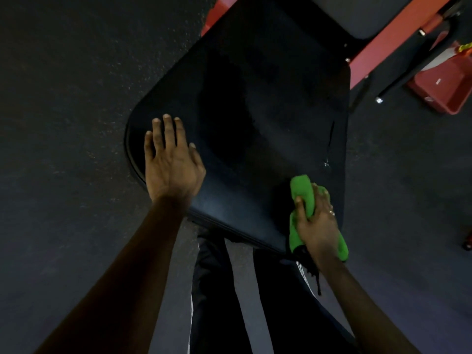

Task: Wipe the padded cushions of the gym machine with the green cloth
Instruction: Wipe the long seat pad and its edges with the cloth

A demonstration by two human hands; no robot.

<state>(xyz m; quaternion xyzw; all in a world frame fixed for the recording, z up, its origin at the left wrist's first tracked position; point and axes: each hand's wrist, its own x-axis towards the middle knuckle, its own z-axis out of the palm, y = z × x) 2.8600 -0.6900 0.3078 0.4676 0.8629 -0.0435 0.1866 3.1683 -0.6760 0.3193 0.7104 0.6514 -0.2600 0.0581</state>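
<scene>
Two hands: both are on the same black seat cushion [255, 111], one working and one just propping, far as I can tell.
Left hand [171, 162]: flat on the near-left corner, fingers straight and a bit spread, holding nothing. Looks like it's there to brace the body while leaning over.
Right hand [316, 223]: fingers and thumb curled round the green cloth [302, 192], pressing it down on the pad.
Green cloth: bunched into a wad at the near-right corner of the cushion, with a bit spilling over the front edge. Wadding it up probably gives a firmer grip for scrubbing.
Cushion damage: there's a split [329, 146] near the right edge, just beyond the cloth. I'd go easy there so the fabric doesn't catch.
Back pad [357, 14]: sits further off against the red frame [378, 47], and neither hand is near it.
Progress: can't tell how much has been wiped, the vinyl's too dark to show streaks.
</scene>
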